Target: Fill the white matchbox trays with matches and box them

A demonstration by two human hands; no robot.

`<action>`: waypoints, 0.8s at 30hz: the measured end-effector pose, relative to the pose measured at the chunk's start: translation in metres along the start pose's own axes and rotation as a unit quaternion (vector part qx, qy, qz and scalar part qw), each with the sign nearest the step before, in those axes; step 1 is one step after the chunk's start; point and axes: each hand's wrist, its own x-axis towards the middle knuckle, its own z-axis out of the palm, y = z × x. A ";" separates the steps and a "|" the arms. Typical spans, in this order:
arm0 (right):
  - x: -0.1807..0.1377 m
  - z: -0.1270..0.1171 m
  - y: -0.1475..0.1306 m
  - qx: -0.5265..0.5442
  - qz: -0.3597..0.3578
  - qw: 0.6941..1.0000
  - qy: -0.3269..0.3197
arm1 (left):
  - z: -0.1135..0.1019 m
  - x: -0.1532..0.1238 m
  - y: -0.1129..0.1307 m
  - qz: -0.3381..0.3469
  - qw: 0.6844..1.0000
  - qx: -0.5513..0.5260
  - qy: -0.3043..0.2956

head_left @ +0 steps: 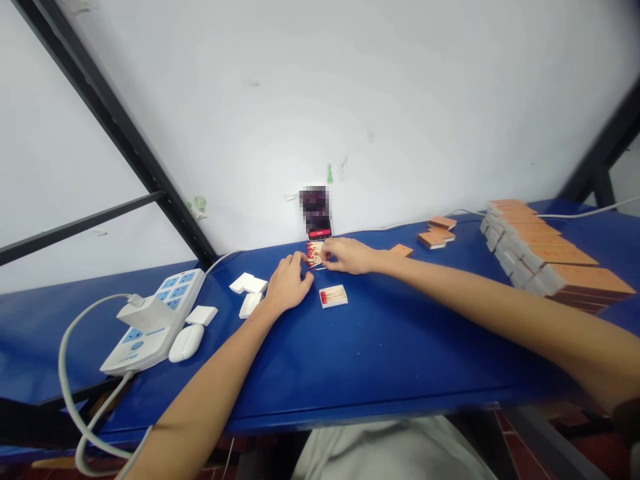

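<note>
My left hand (pixel 289 283) and my right hand (pixel 347 255) meet over a loose pile of red-tipped matches (pixel 315 254) on the blue table (pixel 390 353). The fingers of both hands are curled and pinch at the matches from either side. Just in front of the pile lies an open white matchbox tray (pixel 333 296) with a few matches in it. Three empty white trays (pixel 249 291) lie left of my left hand.
A white power strip (pixel 155 320) with a plugged adapter and grey cable sits far left, with a white earbud case (pixel 185 343) beside it. A phone (pixel 317 215) leans on the wall. Long stacks of orange matchboxes (pixel 545 257) fill the right; a few loose boxes (pixel 436 233) lie behind.
</note>
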 end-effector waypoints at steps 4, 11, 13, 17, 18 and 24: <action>0.004 0.000 -0.012 -0.019 0.001 1.000 -0.006 | 0.000 0.001 -0.001 -0.004 1.000 0.000 0.007; 0.007 0.000 -0.001 -0.037 0.092 0.995 0.012 | 0.003 0.000 0.000 0.006 1.000 0.025 0.008; 0.008 0.002 0.002 -0.038 0.106 0.994 0.000 | 0.003 0.000 0.001 0.009 1.000 0.027 0.009; 0.014 0.005 0.000 -0.048 0.121 0.991 -0.018 | 0.004 0.000 0.001 0.016 1.000 0.026 0.008; 0.016 0.006 -0.001 -0.050 0.124 0.991 -0.023 | 0.004 0.000 0.001 0.017 0.999 0.026 0.008; 0.015 0.010 -0.002 -0.056 0.122 0.991 -0.021 | 0.006 0.000 0.000 0.025 0.999 0.026 0.004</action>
